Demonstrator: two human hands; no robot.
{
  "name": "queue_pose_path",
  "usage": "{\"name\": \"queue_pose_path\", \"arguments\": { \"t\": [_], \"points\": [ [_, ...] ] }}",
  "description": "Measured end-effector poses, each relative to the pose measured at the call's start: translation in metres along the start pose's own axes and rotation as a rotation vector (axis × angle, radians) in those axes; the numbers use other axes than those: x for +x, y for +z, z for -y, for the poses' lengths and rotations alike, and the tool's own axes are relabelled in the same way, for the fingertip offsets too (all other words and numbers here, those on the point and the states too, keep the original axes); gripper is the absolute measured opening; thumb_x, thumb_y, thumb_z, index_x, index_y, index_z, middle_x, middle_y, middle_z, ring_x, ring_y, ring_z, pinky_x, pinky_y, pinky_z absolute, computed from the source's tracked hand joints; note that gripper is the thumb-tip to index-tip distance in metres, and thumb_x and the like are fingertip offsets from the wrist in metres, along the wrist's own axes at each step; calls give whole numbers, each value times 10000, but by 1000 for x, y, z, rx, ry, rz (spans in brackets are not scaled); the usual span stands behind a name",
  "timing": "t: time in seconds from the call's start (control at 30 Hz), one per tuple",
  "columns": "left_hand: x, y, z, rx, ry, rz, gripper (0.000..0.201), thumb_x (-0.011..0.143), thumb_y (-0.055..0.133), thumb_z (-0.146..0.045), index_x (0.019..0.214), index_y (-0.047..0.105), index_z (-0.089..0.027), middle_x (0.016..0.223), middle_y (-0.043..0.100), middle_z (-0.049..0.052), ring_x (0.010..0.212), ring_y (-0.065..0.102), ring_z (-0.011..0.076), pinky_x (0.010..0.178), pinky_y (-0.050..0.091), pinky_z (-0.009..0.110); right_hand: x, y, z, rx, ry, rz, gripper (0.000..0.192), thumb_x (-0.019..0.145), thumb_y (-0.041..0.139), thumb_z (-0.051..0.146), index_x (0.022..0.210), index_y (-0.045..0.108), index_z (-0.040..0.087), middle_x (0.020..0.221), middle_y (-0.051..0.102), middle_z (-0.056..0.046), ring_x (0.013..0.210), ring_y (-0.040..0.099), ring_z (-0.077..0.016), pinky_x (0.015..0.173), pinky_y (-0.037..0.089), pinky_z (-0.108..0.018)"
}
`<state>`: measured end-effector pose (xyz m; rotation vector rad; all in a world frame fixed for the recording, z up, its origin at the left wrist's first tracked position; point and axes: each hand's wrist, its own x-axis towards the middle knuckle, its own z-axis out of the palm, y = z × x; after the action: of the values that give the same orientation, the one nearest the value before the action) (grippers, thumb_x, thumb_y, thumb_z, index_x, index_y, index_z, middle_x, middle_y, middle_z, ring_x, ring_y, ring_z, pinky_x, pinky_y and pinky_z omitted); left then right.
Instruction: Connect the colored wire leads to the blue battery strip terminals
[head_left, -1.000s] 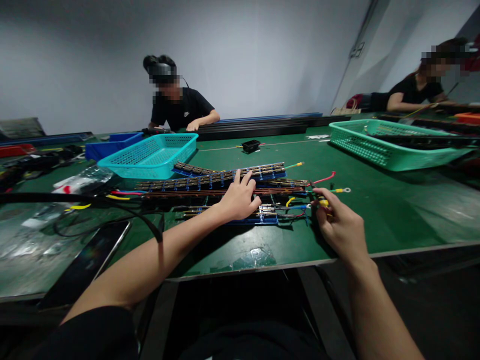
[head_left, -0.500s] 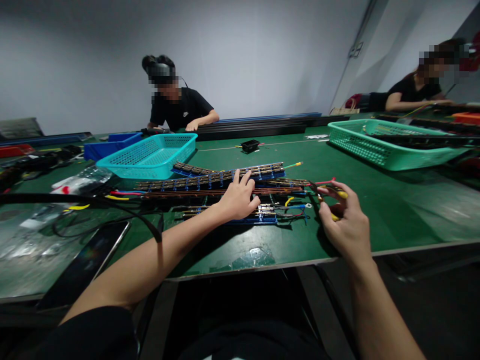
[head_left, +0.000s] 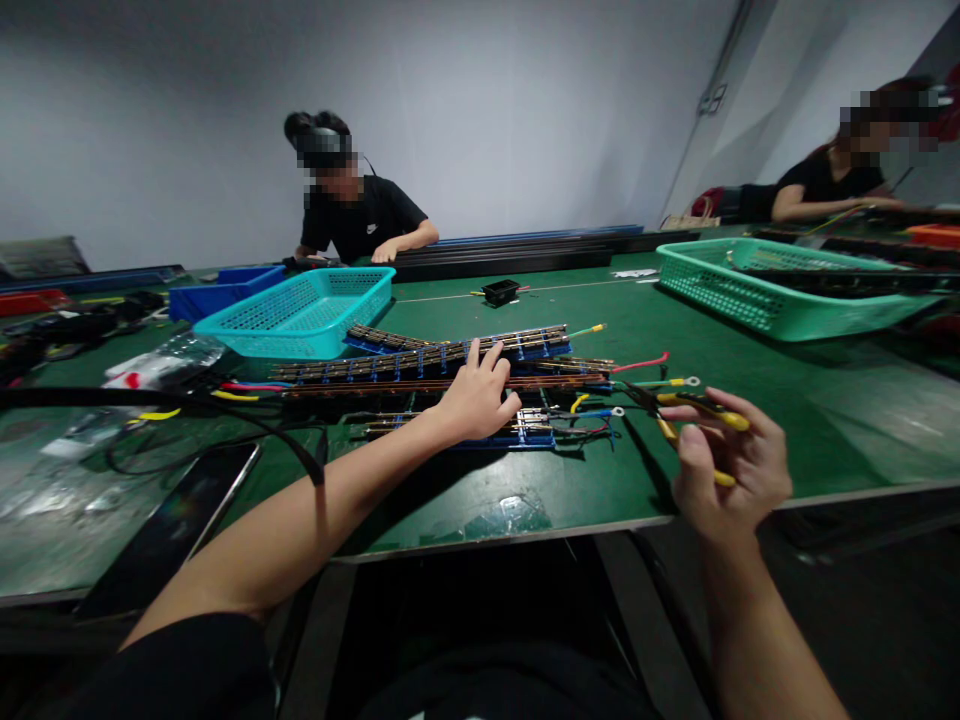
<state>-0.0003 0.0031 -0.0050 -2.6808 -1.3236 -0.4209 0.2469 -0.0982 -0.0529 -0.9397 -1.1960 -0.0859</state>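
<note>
My left hand [head_left: 476, 398] lies over a bundle of long busbar-like strips [head_left: 420, 360] with blue backing and brassy rails. Its fingers are spread and press on the strips from above. Yellow-handled pliers [head_left: 667, 410] rest in my right hand [head_left: 739, 465], their jaws pointing left toward the ends of the strips. Just above the pliers, a green wire [head_left: 667, 384] ends in a ring terminal. A red wire [head_left: 641, 364] sticks out behind it, and a blue-sleeved ring terminal [head_left: 611, 413] lies left of the jaws.
Behind the strips stand a turquoise basket [head_left: 300, 310] and a small black box [head_left: 500, 291]. A green basket [head_left: 780, 295] holding dark strips is at right. A phone [head_left: 176, 525] and plastic bags [head_left: 142, 390] lie at left. Two people sit across the table [head_left: 585, 490].
My right hand has moved right and slightly down with the pliers, bringing the green wire's ring terminal into view. My left hand stays put on the strips.
</note>
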Motion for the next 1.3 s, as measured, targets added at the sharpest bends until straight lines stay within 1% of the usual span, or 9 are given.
{"name": "queue_pose_path", "arguments": {
  "t": [0.13,0.3,0.47,0.6,0.67,0.8,1.0,1.2,1.3],
  "points": [
    [0,0,1,-4,3,1,214,930,452,-346,1012,558,-179,1454,537,200,1526,279,302,1273,177,543,2,1,0,-24,24,-18,395,920,630,299,1301,577,209,923,745,-78,770,739,-218,636,583,-351],
    [0,0,0,-8,-14,22,237,933,450,-354,1024,560,-165,1455,527,213,1530,262,315,1262,208,550,4,-1,-6,-159,51,133,394,911,646,321,1285,592,210,928,754,-68,728,714,-195,601,545,-314],
    [0,0,0,-2,1,11,214,932,455,-351,1011,554,-179,1449,540,201,1523,282,313,1269,182,552,7,-6,-6,-336,-36,151,318,884,672,327,1183,665,220,889,703,-43,639,626,-154,602,514,-314],
    [1,-1,0,9,16,-3,185,934,457,-342,996,548,-194,1434,562,181,1517,300,302,1281,140,541,13,-5,-4,-303,-130,181,288,841,705,291,1122,691,231,1137,651,-102,938,662,-234,742,569,-378],
    [1,-2,-1,10,15,0,196,933,457,-338,992,553,-178,1438,552,207,1516,301,303,1286,123,525,15,-4,-4,-269,-131,196,312,836,700,263,1145,673,235,1159,659,-102,1050,658,-272,862,572,-449],
    [0,-2,-1,23,16,4,218,937,453,-339,995,558,-157,1462,520,241,1518,295,306,1284,130,515,18,-4,-5,-226,-201,282,363,814,684,204,1175,652,224,1126,683,-98,1032,672,-269,903,565,-456],
    [0,-1,0,49,21,0,226,944,452,-343,1008,556,-153,1467,513,248,1519,296,303,1283,139,509,21,-6,-2,-180,-274,415,363,824,615,138,1170,676,226,1142,681,-93,986,681,-222,767,570,-322],
    [1,0,0,65,30,-4,232,948,450,-345,1014,558,-151,1471,514,245,1513,310,300,1286,126,507,19,-7,-4,-196,-343,452,502,785,569,40,1225,675,257,1176,692,-71,1048,683,-222,907,562,-357],
    [1,-1,0,62,21,1,230,949,452,-347,1016,559,-155,1487,503,236,1517,303,295,1284,133,512,18,-6,-4,-200,-348,451,503,784,562,35,1223,673,253,1177,687,-75,1035,687,-219,883,572,-347]
  ]
}}
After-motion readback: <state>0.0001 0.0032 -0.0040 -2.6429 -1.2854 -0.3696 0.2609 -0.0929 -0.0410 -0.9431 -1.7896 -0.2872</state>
